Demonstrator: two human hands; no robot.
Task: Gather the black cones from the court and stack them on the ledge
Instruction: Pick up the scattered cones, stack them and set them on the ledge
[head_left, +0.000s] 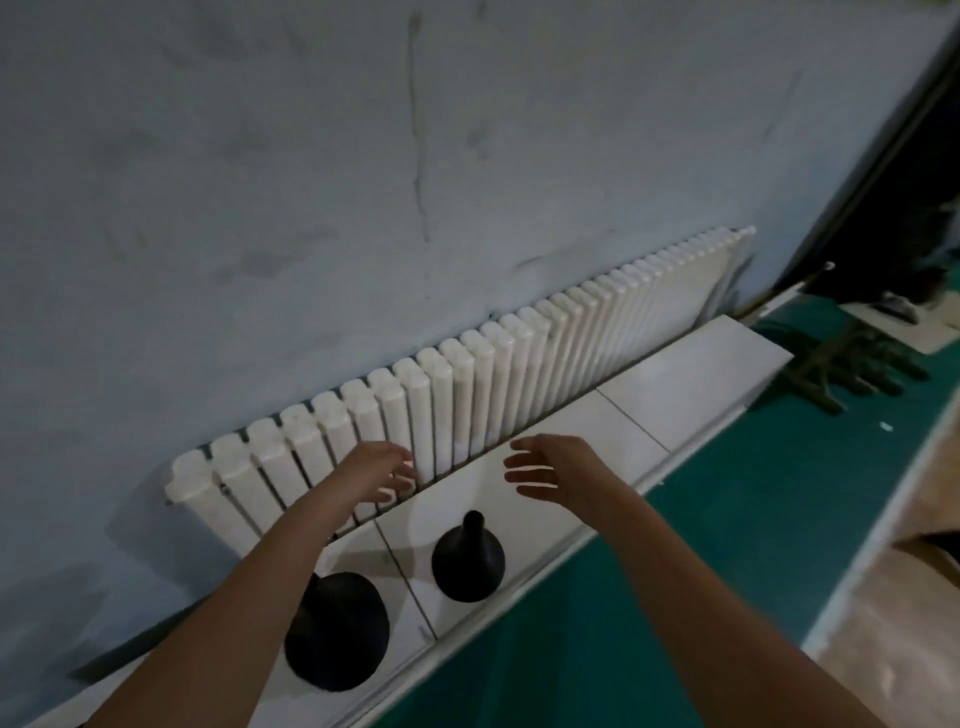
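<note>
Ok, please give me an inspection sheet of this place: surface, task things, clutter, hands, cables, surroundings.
Surface: white tiled ledge, joints visible.
Job's things: near cone, partly behind the left forearm; far cone, upright; apart, not stacked.
Clutter: nothing seen.
Hands: left hand and right hand above the ledge, relaxed, holding nothing.
Cables: nothing seen.
Surroundings: white radiator, blue-grey wall, green floor, dark legs at right.
</note>
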